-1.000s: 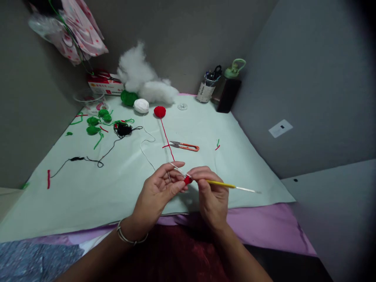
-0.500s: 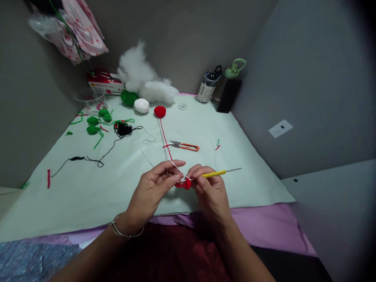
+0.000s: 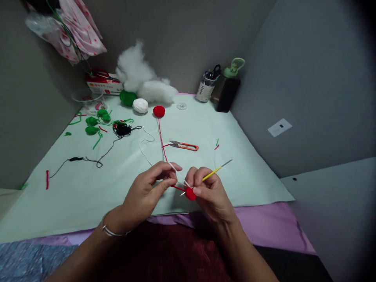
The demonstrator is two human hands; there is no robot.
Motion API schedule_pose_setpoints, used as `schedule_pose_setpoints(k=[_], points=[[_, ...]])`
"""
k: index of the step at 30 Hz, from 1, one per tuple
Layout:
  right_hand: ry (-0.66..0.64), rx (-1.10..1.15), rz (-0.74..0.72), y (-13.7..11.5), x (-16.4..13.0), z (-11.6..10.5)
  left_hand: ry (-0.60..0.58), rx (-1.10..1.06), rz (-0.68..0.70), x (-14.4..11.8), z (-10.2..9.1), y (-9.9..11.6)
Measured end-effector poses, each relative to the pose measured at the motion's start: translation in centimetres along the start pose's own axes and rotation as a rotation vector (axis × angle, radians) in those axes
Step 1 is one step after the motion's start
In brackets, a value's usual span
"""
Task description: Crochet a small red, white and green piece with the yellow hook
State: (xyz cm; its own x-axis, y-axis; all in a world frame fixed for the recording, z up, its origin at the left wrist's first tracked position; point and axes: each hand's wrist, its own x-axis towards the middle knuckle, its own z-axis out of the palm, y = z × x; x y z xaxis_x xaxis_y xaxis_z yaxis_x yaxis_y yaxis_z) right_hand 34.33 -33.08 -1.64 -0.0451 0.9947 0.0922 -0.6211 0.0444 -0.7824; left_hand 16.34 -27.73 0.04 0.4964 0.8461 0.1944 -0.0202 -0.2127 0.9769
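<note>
We see a small red crocheted piece [image 3: 190,193] held up just above the near edge of the pale green counter [image 3: 252,172]. The right hand [image 3: 210,192] has its fingers closed on this piece and on a thin yellow-handled crochet hook [image 3: 212,173], which points up and to the right. The left hand [image 3: 148,190] pinches the red yarn strand [image 3: 161,137] and a white yarn strand [image 3: 143,150] between its closed fingers. The red strand runs back to a small red yarn ball [image 3: 159,111]. Orange thread snips [image 3: 185,146] lie near the strand. A white yarn ball [image 3: 140,105] and a fluffy white stuffing pile [image 3: 141,80] sit at the back.
</note>
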Motion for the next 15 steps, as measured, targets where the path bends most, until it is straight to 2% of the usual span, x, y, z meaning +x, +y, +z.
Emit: schedule_pose_setpoints(k=[5,7,11,13,15], points=[[0.018,0.003,0.033,-0.2,-0.1,-0.5,-0.076,0.217,0.138,0.1,-1.1,0.5],[0.043,-0.038,0.023,-0.4,0.1,-0.6,-0.046,0.243,0.173,0.1,-0.9,0.5],[0.045,-0.132,-0.009,-0.8,0.3,-0.4,0.097,0.137,0.096,0.3,0.6,0.0],[0.024,-0.196,-0.041,-1.0,0.3,-0.3,0.076,0.109,0.077,0.6,1.5,-0.4],[-0.008,-0.257,-0.073,-1.1,0.1,-0.4,-0.001,0.115,0.063,0.9,2.2,-0.6]])
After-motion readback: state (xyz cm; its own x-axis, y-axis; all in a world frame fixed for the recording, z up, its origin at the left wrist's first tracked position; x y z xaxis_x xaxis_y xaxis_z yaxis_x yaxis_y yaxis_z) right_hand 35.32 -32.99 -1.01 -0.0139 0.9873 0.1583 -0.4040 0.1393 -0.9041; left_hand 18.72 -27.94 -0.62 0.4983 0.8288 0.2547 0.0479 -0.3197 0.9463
